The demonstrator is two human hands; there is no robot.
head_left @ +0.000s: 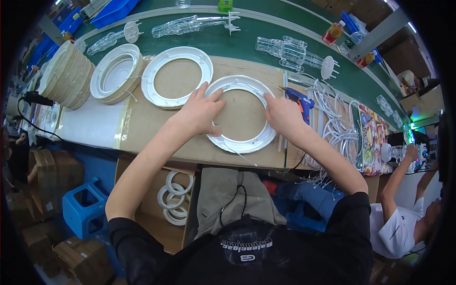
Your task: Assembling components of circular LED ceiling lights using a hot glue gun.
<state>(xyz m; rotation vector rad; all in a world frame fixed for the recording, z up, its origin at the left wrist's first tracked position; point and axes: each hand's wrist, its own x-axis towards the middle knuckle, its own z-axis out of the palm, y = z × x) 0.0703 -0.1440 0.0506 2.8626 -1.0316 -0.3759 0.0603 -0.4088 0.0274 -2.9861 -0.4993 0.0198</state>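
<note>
A white ring-shaped lamp frame lies flat on the cardboard-covered bench in front of me. My left hand rests on its left side, fingers spread and thumb near the lower rim. On the opposite side my right hand grips the rim, its fingers bent and partly hidden from view. A thin white wire trails from the ring's lower edge toward the bench front. A second white ring lies just beyond my left hand. Close to my right hand is a blue hot glue gun.
Stacked rings and another ring pile stand at left. White cables lie at right. Clear glass-like pieces line the green surface behind. Below are a box of small rings and a blue stool. Another person sits at right.
</note>
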